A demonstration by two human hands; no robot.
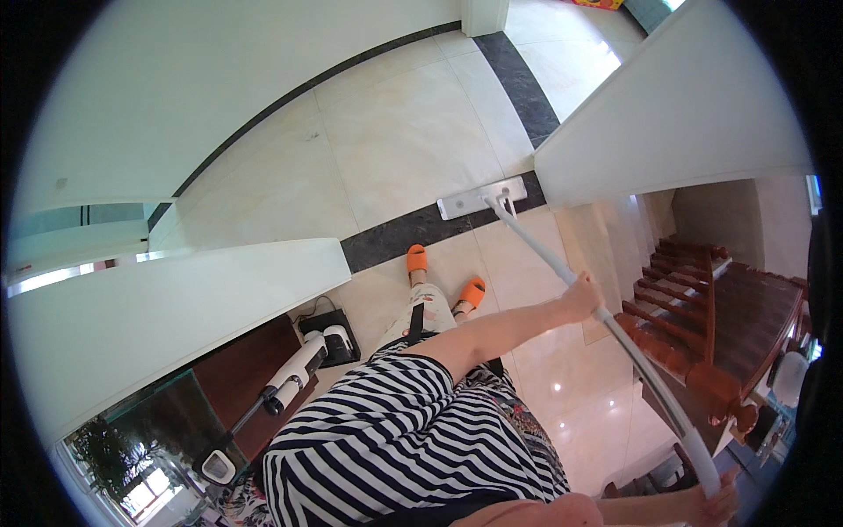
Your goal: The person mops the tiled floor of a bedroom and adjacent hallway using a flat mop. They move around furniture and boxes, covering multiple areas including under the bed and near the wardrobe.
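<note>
A flat mop with a white-grey rectangular head [471,203] rests on the floor, lying partly over the dark stone strip [408,234] in a doorway and partly over the cream tiles. Its long pole [635,356] slants from the head towards the lower right. Around the pole's middle, my left hand [583,300] is closed, with the arm reaching across my body. Lower down in the picture, my right hand [714,502] grips the pole near its top end. My feet in orange slippers [417,258] stand on the tiles just short of the dark strip.
White wall ends [672,112] flank the doorway. A white upright floor cleaner [296,372] stands on a black base [349,352] to my left, by a dark red-brown cabinet [247,375]. Wooden stair railings [678,316] are on the right. A second dark strip [517,82] crosses the floor farther off.
</note>
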